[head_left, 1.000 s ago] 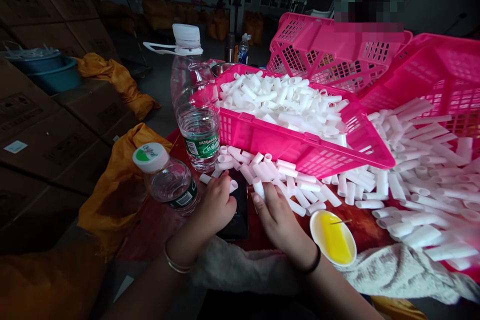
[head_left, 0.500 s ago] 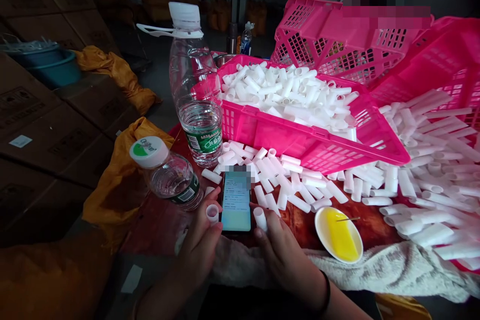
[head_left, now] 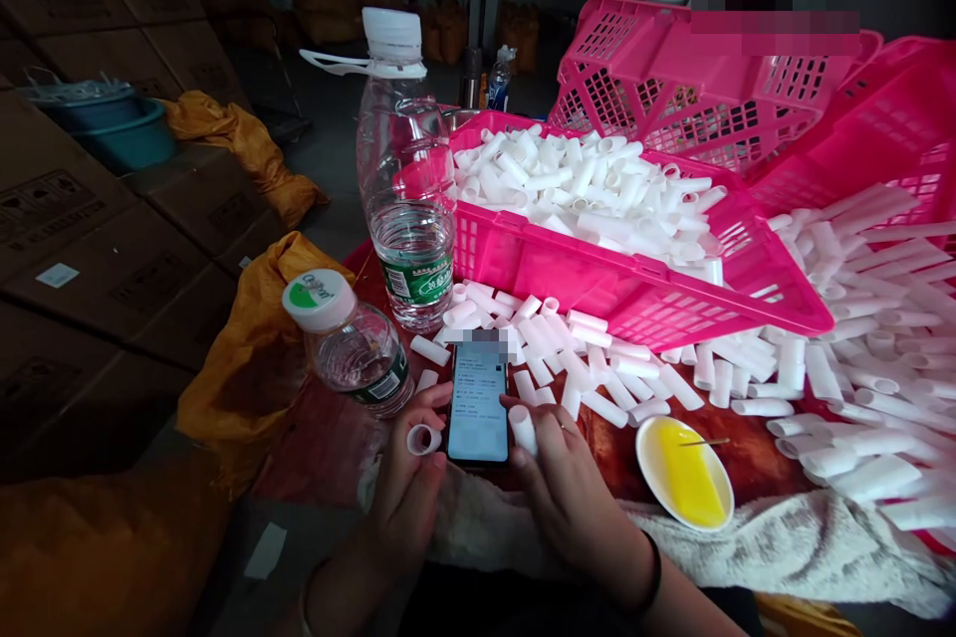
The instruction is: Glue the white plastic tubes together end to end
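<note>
Between my two hands a phone [head_left: 479,413] with a lit screen of text lies on the table, propped or flat I cannot tell. My left hand [head_left: 409,478] is closed around a short white plastic tube [head_left: 423,439], its open end facing me, with a fingertip beside the phone's left edge. In my right hand [head_left: 562,478] a second white tube [head_left: 524,430] is gripped between thumb and fingers, at the phone's right edge. Past the phone, many loose white tubes [head_left: 572,368] are scattered over the red-brown tabletop.
A pink basket [head_left: 553,264] heaped with tubes stands behind. On the left are a large water bottle [head_left: 413,219] and a smaller capped jar [head_left: 358,358]. An oval dish [head_left: 648,463] with something yellow and a thin stick sits right, beside a grey cloth [head_left: 807,537]. More tubes pile up far right.
The whole view has shifted, so things appear slightly further right. The tube in my left hand has turned, its opening tilting sideways. My right hand still grips its tube.
</note>
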`<state>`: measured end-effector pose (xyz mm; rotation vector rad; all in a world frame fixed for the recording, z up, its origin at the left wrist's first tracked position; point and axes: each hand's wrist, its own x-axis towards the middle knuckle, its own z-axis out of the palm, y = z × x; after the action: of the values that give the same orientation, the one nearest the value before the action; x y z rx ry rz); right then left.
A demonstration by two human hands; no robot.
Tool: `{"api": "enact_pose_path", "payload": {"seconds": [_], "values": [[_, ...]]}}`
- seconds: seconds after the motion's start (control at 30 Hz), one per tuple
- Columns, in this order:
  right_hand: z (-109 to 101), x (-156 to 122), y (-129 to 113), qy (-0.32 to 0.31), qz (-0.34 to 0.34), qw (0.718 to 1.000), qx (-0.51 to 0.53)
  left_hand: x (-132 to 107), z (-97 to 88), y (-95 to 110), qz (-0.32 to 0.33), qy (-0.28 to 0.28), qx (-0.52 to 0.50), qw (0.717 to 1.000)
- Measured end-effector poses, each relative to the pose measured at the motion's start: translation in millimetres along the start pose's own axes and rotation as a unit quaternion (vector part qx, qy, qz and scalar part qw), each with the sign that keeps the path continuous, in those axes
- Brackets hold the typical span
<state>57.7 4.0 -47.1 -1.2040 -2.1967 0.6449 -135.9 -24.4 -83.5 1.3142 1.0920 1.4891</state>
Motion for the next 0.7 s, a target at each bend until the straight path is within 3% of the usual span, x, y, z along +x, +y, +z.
{"api": "enact_pose_path", "payload": {"seconds": [0.1,0.23,0.57,0.7], "values": [[-2,5,0,0.025,0.032,0.999,0.022,-2,1.2,-1,0.026,0.012,-0.012,1.000],[-2,18,-1,0.010,0.053,0.996,0.067,-4,0.6,-2,0.036,0.030,0.001,0.999],[6,39,-2,-0.080,-0.068,0.994,0.015,-6,-1.1,0,0.031,0.027,0.007,0.999],[3,35,-2,-0.081,-0.076,0.994,-0.014,-7,-1.4,1,0.025,0.031,0.015,0.999]]}}
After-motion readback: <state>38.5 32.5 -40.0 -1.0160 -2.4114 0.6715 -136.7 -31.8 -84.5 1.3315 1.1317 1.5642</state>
